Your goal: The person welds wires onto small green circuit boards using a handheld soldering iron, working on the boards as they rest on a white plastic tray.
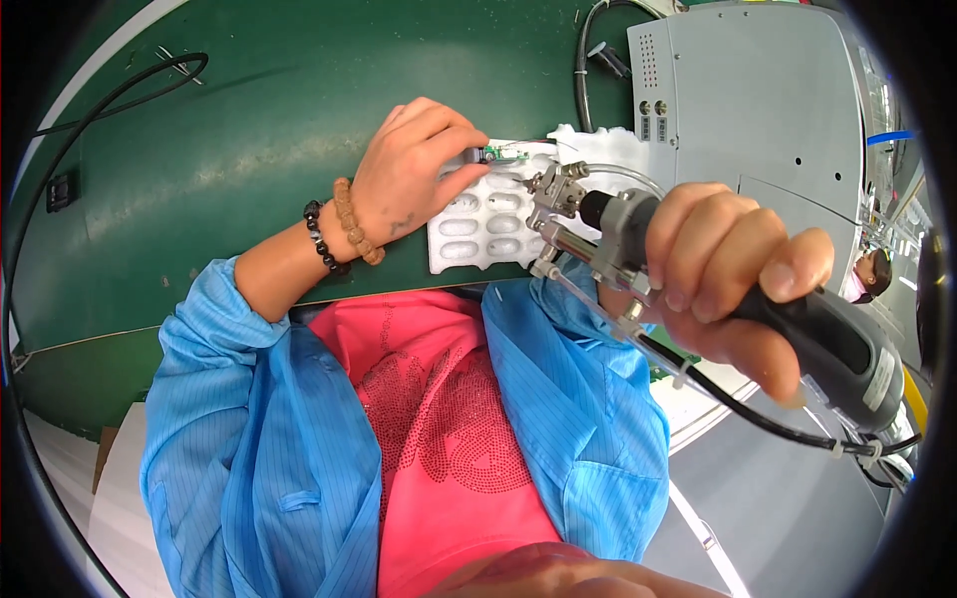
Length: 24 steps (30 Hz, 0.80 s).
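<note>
My left hand (414, 164) pinches a small part with a green circuit board (501, 153) over the far edge of a white foam tray (469, 234) with oval pockets. My right hand (733, 274) is wrapped around the black handle of a powered screwdriver (598, 224). Its metal head points left, and its tip sits just to the right of the small part. A clear tube and a black cable (738, 404) run from the tool. Two bead bracelets (339, 234) are on my left wrist.
The tray lies on a green work mat (249, 130). A grey metal machine housing (758, 100) stands at the right rear. Black cables (110, 90) lie at the far left. Another person's head (869, 274) shows at the right edge.
</note>
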{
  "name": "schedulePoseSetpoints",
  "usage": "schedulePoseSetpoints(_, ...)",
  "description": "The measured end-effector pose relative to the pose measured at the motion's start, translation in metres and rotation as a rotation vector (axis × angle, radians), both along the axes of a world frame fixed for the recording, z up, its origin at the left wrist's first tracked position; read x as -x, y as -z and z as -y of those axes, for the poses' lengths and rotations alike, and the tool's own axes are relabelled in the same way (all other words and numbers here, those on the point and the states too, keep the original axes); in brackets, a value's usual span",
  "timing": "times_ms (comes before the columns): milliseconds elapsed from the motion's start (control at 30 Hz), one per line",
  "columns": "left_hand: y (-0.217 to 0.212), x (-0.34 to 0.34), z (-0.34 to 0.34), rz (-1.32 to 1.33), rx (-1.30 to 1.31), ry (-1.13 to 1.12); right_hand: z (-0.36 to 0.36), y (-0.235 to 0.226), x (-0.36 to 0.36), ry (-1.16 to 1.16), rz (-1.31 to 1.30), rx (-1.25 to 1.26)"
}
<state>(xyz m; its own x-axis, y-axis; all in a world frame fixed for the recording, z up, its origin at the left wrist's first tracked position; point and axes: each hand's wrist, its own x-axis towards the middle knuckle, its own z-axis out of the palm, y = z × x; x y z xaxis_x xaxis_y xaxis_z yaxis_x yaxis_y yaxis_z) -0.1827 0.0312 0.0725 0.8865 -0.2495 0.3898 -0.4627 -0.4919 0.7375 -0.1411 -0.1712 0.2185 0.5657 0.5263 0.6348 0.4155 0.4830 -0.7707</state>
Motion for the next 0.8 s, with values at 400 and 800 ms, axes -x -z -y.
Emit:
schedulePoseSetpoints(400, 0.005, 0.001, -0.002, 0.013, 0.064, -0.03, -0.01, 0.002, 0.003, 0.082, -0.008, -0.096)
schedulePoseSetpoints(800, 0.007, 0.002, -0.002, 0.022, 0.065, -0.024, -0.021, 0.016, -0.008, 0.041, -0.008, 0.014)
